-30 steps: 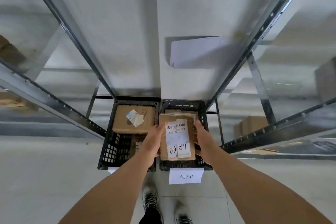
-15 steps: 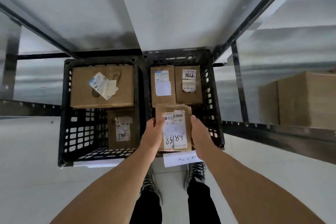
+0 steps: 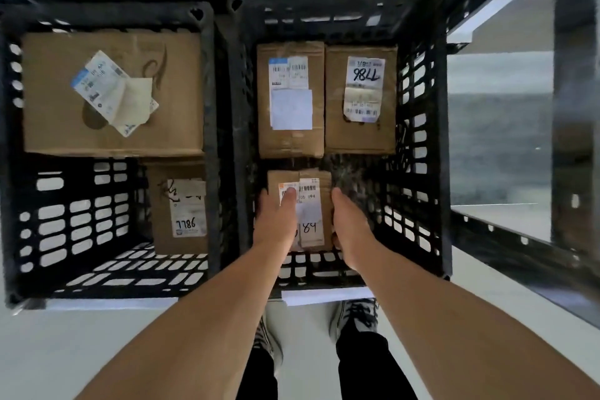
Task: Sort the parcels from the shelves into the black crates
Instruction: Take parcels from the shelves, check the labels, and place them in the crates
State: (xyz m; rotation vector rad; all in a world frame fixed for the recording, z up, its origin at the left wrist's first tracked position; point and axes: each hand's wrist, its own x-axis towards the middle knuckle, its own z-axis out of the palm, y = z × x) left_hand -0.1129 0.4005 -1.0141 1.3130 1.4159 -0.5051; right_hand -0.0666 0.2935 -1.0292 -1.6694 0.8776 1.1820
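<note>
Two black crates stand side by side on the floor below me. In the right crate [image 3: 418, 140], a small cardboard parcel [image 3: 311, 204] with a white label ending in 84 sits low near the front. My left hand [image 3: 276, 224] grips its left side with the thumb across the label. My right hand [image 3: 350, 230] holds its right side. Two more parcels lie behind it, one with a white label [image 3: 290, 97] and one marked 7786 [image 3: 360, 97]. The left crate [image 3: 65, 221] holds a big box [image 3: 113, 94] and a smaller parcel [image 3: 178, 208].
Grey metal shelf rails [image 3: 506, 247] run along the right and above the crates. White paper tags [image 3: 324, 297] stick out from under the crates' front edges. My shoes [image 3: 357, 315] stand on the pale floor just in front.
I have leaned closer and lowered the parcel from above the crate's front rim down into the right crate. Both hands keep their hold on it.
</note>
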